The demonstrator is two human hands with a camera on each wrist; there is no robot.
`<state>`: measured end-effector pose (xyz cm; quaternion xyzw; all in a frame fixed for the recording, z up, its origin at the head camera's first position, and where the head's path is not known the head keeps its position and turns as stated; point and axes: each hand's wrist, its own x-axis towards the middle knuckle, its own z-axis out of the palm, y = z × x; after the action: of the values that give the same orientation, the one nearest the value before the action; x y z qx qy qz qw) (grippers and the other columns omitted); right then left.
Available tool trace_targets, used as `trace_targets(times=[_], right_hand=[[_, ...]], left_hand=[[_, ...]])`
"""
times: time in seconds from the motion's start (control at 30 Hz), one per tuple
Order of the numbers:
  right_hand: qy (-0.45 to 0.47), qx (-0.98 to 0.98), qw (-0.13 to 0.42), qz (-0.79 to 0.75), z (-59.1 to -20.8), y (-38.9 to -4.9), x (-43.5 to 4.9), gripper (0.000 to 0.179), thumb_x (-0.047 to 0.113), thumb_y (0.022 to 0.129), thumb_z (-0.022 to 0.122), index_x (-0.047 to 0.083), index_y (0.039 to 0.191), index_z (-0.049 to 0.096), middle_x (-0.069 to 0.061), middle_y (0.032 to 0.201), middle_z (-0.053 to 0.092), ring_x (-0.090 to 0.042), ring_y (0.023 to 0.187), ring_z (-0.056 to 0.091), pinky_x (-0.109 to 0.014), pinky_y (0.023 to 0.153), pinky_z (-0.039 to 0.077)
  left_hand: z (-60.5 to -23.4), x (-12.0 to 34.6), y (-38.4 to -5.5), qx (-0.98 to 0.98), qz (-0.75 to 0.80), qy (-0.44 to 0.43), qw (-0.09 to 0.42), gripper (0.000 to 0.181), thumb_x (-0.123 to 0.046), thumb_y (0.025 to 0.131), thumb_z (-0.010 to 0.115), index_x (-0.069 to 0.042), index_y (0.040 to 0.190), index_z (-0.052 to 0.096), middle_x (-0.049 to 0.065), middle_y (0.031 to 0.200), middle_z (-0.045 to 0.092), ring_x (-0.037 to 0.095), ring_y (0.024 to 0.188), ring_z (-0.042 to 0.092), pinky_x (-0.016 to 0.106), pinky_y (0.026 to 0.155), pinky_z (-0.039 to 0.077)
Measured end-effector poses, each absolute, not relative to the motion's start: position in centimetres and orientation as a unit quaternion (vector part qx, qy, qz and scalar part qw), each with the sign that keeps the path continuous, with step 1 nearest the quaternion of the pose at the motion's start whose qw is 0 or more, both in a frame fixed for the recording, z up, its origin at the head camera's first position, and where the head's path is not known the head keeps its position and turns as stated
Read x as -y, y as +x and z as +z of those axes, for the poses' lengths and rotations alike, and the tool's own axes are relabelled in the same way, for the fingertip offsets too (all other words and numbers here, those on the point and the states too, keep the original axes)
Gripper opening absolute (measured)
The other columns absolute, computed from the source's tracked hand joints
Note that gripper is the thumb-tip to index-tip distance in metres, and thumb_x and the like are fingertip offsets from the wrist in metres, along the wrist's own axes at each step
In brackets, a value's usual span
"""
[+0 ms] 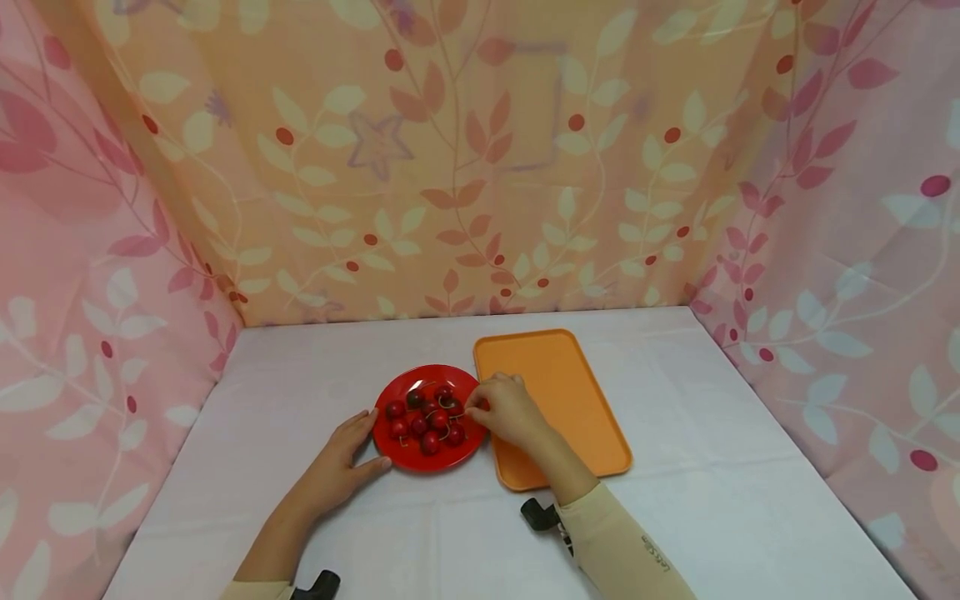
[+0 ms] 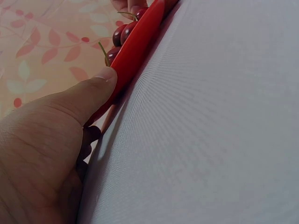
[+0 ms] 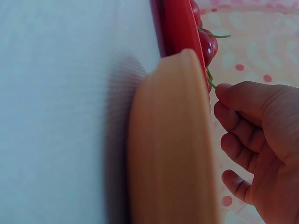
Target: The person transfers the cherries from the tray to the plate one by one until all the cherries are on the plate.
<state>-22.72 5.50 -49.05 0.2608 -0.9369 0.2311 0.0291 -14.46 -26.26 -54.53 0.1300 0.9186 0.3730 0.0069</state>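
A red plate [image 1: 431, 461] heaped with dark red cherries [image 1: 430, 442] sits on the white cloth. My left hand [image 1: 341, 473] rests against its left side, thumb and fingers spread along the rim; in the left wrist view the thumb [image 2: 105, 79] lies at the plate's edge. Over the right rim, my right hand [image 1: 510, 408] pinches a green cherry stem [image 3: 211, 79] between thumb and index finger, the other fingers loosely curled. That stem's cherry is still among the others at the plate.
An orange tray [image 1: 566, 392] lies right of the plate, its left edge close to the plate's rim and beneath my right forearm. Patterned cloth walls [image 1: 450, 208] stand behind and on both sides of the white tabletop [image 1: 300, 358].
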Motion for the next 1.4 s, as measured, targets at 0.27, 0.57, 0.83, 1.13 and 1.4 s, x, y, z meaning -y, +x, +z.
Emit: trace_targets(times=[0.27, 0.57, 0.83, 1.13, 1.4], right_hand=[[0.257, 0.937, 0.022, 0.236, -49.12, -22.92, -5.72, 0.005, 0.027, 0.090, 0.081, 0.023, 0.088, 0.080, 0.015, 0.079, 0.070, -0.011, 0.087, 0.053, -0.036, 0.088, 0.035], [0.247, 0.941, 0.013, 0.231, -48.90, -22.96, -6.14, 0.006, 0.028, 0.091, 0.080, 0.024, 0.086, 0.079, 0.016, 0.078, 0.068, -0.011, 0.087, 0.052, -0.036, 0.088, 0.035], [0.254, 0.937, 0.012, 0.238, -48.86, -22.76, -5.58, 0.005, 0.029, 0.091, 0.080, 0.025, 0.088, 0.080, 0.017, 0.078, 0.068, -0.011, 0.087, 0.052, -0.036, 0.087, 0.035], [0.247, 0.942, 0.022, 0.225, -49.63, -22.74, -5.53, 0.005, 0.029, 0.091, 0.079, 0.024, 0.090, 0.081, 0.016, 0.081, 0.071, -0.012, 0.088, 0.053, -0.039, 0.092, 0.035], [0.245, 0.943, 0.008, 0.227, -49.42, -22.70, -5.43, 0.006, 0.031, 0.092, 0.079, 0.026, 0.094, 0.081, 0.018, 0.083, 0.070, -0.011, 0.089, 0.053, -0.037, 0.093, 0.036]], left_hand=[[-54.44, 26.24, -14.54, -0.920, 0.371, 0.129, 0.008, 0.090, -0.052, 0.090, 0.074, -0.016, 0.162, 0.032, 0.014, 0.165, 0.033, 0.038, 0.154, 0.024, 0.068, 0.117, 0.028], [-54.49, 26.20, -14.50, -0.920, 0.368, 0.134, 0.005, 0.090, -0.053, 0.091, 0.073, -0.016, 0.162, 0.032, 0.015, 0.165, 0.033, 0.039, 0.153, 0.024, 0.069, 0.115, 0.031], [-54.45, 26.26, -14.54, -0.921, 0.367, 0.132, 0.006, 0.090, -0.053, 0.091, 0.073, -0.016, 0.162, 0.032, 0.015, 0.165, 0.032, 0.039, 0.153, 0.024, 0.069, 0.116, 0.030], [-54.54, 26.38, -14.22, -0.917, 0.378, 0.123, 0.016, 0.091, -0.051, 0.089, 0.075, -0.017, 0.162, 0.032, 0.015, 0.165, 0.031, 0.038, 0.154, 0.023, 0.068, 0.117, 0.028], [-54.80, 26.31, -14.38, -0.917, 0.378, 0.130, 0.011, 0.090, -0.053, 0.090, 0.074, -0.018, 0.162, 0.032, 0.015, 0.166, 0.031, 0.039, 0.154, 0.023, 0.069, 0.116, 0.030]])
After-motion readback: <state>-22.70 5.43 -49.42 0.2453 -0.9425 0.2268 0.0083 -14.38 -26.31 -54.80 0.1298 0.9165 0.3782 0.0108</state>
